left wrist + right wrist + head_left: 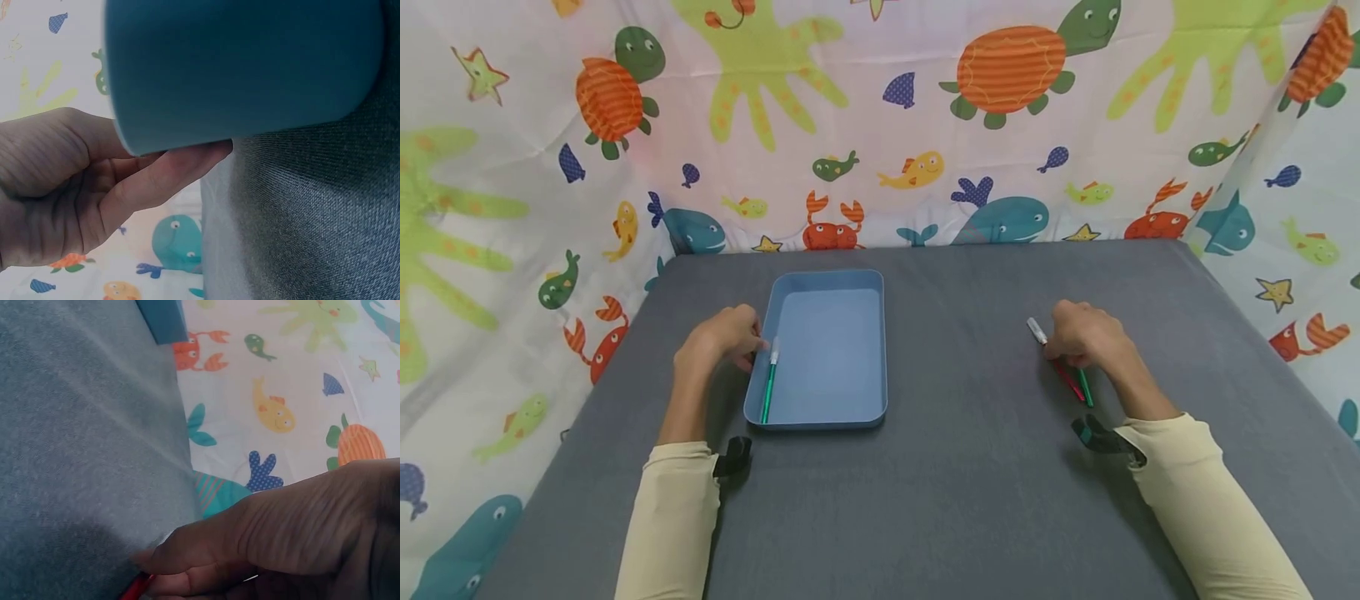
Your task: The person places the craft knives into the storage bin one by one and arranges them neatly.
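We are seeing the red marker on the right-hand part of the grey surface, directly beneath the right hand, which is plainly the nearer of the two. Its long axis is slanting: the white end is pointing away from us and leftward past the fingers, while the red end is pointing back toward us and rightward. The grip there is pinching the marker between thumb and finger, as far as we are making out; we cannot tell whether any of it is raised. A loose green marker is lying close by, partly hidden under the same hand.

The left hand is holding the left wall of the blue tray, its fingers closing over the rim. Along that wall, inside, another green marker is lying nearly front to back, its white end away from us. We are judging the key relation to be sideways: the tray is sitting well apart from the red marker, off to its left, and the red marker is slanting the opposite way from the one inside.
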Motion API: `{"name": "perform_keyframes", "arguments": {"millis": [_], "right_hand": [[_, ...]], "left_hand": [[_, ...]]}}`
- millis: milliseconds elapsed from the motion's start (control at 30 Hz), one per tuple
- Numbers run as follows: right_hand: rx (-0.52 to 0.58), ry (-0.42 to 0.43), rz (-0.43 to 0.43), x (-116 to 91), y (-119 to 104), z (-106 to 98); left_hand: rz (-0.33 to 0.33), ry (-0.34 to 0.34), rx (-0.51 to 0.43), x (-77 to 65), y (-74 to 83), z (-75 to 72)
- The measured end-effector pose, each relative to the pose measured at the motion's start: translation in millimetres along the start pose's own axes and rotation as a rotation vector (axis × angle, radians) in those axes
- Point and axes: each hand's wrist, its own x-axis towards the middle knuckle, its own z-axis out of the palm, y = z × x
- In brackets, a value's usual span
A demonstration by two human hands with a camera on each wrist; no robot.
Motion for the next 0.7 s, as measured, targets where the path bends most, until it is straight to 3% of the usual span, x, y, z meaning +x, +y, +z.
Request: {"name": "perform_keyframes", "arguments": {"millis": [267,700], "right_hand": [[0.12,-0.023,-0.145,0.9,-9.1,-7.6],[0.271,-0.008,-0.259,-5.3,-31.0,-15.6]], "left_hand": [[-0.015,0.008,0.001,1.7,-1.2,1.1],[-0.046,0.003,-0.037,1.8,-0.5,1.7]]}}
